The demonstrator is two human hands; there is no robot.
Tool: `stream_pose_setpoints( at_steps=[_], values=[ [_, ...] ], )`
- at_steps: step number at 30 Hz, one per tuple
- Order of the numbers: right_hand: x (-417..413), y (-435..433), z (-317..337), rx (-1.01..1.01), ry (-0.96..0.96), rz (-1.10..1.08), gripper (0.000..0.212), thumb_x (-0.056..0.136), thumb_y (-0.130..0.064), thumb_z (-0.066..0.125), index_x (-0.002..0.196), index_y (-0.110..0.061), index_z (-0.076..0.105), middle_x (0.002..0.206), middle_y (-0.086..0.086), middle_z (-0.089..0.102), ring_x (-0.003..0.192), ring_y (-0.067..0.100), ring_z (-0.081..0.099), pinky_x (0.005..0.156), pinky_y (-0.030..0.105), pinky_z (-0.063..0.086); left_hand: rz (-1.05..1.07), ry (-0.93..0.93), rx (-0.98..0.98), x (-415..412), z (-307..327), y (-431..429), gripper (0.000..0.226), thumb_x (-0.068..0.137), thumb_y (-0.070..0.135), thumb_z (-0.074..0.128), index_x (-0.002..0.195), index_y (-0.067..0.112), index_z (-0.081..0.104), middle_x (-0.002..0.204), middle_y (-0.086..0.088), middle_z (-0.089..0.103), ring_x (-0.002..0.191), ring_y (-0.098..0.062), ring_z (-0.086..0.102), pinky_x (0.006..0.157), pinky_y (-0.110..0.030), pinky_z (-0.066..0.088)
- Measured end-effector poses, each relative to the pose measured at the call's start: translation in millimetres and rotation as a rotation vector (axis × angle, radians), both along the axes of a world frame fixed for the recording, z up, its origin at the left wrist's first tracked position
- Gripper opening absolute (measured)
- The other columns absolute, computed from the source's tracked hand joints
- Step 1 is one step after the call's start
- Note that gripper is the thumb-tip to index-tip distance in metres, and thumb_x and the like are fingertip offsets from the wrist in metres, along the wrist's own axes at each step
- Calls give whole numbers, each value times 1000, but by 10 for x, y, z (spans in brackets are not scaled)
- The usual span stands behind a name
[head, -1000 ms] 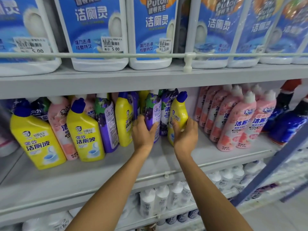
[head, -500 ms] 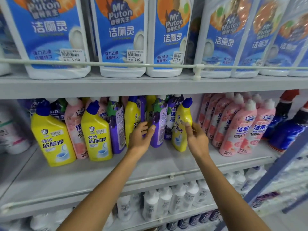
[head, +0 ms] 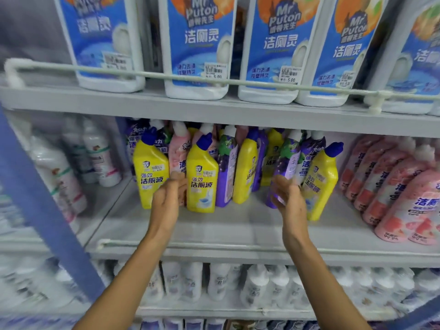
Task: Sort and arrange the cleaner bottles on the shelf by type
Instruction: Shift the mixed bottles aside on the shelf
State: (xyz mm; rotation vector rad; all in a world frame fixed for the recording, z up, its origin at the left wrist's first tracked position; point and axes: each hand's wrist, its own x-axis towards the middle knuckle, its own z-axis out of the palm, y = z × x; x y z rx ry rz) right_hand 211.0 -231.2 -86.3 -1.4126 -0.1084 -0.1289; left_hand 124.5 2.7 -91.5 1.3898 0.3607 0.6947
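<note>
1. Cleaner bottles (head: 246, 172) stand in one crowded group on the middle shelf (head: 238, 229), and there the types are mixed: yellow ones with blue caps, purple ones and pink ones stand among each other.
2. At the right side of the same shelf a row of pink bottles (head: 404, 198) is already together, so we judge this part as done.
3. Our left hand (head: 166, 203) reaches with nearly straight fingers into the gap between the leftmost yellow bottle (head: 151, 177) and its yellow neighbour (head: 202, 184), toward a pink bottle (head: 177, 160) behind. As far as the blur lets us see, it holds nothing.
4. Our right hand (head: 289, 201) is loosely spread in front of a purple bottle (head: 287, 160), just beside the rightmost yellow bottle (head: 321, 184), and it grips nothing.
5. We judge the sorting to be at an early stage: the yellow, the purple and the stray pink bottles must all be gathered by type.
</note>
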Motion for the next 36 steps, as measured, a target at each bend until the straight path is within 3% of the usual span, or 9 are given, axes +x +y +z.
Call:
stream_pose_setpoints(
  at_steps=[4,6,9,12,16,21,27,31,36],
  values=[
    [165,529,123,-100,-88,120,66,86,-79,49,127,-31,68,131,-11,68,127,8,60,115,41,44,103,29,69,39,111,262,50,84,75,49,93,32,73,98,15,76,106,-13,69,101,-40,53],
    [222,750,232,-166,-177,167,56,94,-68,53,130,-28,66,129,-5,69,125,8,61,109,32,46,113,9,106,105,178,274,46,85,73,52,93,32,73,102,11,76,107,-16,69,103,-44,52],
    [321,981,454,-281,-340,61,25,101,-40,61,110,-18,67,96,4,70,99,22,65,79,30,49,56,-44,172,211,284,145,30,100,55,55,99,31,75,99,9,77,104,-12,71,96,-33,55],
    [487,1134,471,-488,-430,-93,44,89,-63,60,106,-22,64,90,-3,67,83,19,62,61,26,41,71,-49,245,297,291,50,32,98,41,66,121,19,70,100,15,74,96,6,69,83,-12,50],
    [581,1276,368,-665,-470,-220,74,76,-71,59,119,-11,63,99,8,65,93,30,60,72,37,46,171,24,453,430,109,84,48,79,52,73,118,25,68,106,7,68,90,-7,69,78,-26,57],
    [616,1273,322,-666,-460,-237,58,83,-43,78,123,-5,63,103,14,65,96,36,61,70,34,39,126,80,470,478,-71,77,45,72,53,80,107,31,61,98,1,71,86,-16,71,75,-45,60],
    [606,985,385,-683,-524,-126,31,87,-32,77,103,-7,67,89,13,70,80,33,64,62,28,32,35,26,414,412,-90,61,44,79,30,88,106,23,55,90,-1,74,82,-15,72,71,-38,60],
    [407,637,451,-710,-454,-38,27,88,-39,75,100,-17,65,78,3,71,67,22,66,63,35,49,47,49,383,319,-125,45,46,71,51,88,96,25,59,85,1,73,81,-19,72,71,-42,60],
    [56,132,540,-675,-467,-44,25,87,-26,78,110,-18,72,86,0,75,76,18,71,70,30,57,-164,150,363,295,-138,-46,49,70,62,83,102,26,71,97,6,78,92,-13,75,84,-40,61]
  ],
)
